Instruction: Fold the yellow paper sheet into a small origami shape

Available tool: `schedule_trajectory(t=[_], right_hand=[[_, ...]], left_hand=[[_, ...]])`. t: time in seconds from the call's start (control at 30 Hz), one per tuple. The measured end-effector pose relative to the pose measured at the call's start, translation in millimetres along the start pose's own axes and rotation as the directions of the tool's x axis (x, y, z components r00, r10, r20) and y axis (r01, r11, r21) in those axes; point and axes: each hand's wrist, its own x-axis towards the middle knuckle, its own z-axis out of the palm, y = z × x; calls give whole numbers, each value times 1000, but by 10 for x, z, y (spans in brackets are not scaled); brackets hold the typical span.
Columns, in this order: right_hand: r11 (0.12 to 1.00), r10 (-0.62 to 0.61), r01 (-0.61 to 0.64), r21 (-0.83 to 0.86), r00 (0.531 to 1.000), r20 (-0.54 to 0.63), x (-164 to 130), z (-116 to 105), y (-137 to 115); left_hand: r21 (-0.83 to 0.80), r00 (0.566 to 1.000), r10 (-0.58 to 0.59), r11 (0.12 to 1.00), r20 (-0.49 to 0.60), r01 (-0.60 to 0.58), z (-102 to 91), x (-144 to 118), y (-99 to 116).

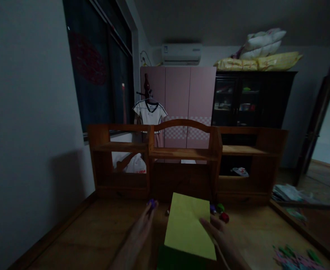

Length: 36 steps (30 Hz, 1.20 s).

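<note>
My left hand (146, 218) is closed on a small purple object (151, 203), held up left of the middle of the wooden desk; its exact kind is too dim to tell. My right hand (217, 229) grips the right edge of a sheet of yellow paper (189, 223), thumb on its front face. The sheet is tilted up toward me. Dark green material (178, 258) shows below the sheet's lower edge. Behind the right hand lie small round items: a green one (220, 208), a red one (224, 217) and a purple one (212, 209). Another small reddish item (168, 209) is partly hidden behind the sheet.
A wooden shelf unit (183, 153) stands along the back of the desk (77, 240). Pink and green pieces (296, 258) lie heaped at the front right. A wall (35, 168) borders the left side. Bags and papers (287, 193) sit beyond the right edge.
</note>
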Motion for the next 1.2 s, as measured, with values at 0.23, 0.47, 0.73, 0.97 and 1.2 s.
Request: schedule_trajectory(t=[0.23, 0.47, 0.73, 0.97, 1.2], right_hand=[[996, -90, 91, 0, 988, -122, 98, 153, -285], [988, -73, 71, -139, 997, -8, 36, 279, -37], [970, -165, 179, -163, 982, 95, 63, 76, 117], [948, -193, 213, -238, 976, 104, 123, 15, 285], [944, -191, 222, -246, 971, 145, 100, 44, 322]], left_hand=[[-166, 999, 25, 986, 22, -21, -34, 105, -40], [24, 968, 28, 999, 249, -35, 104, -154, -144], [70, 932, 60, 993, 358, -90, 161, -366, -73], [-67, 937, 105, 994, 333, -88, 124, -265, -60], [-59, 944, 87, 996, 320, -72, 76, -240, -71]])
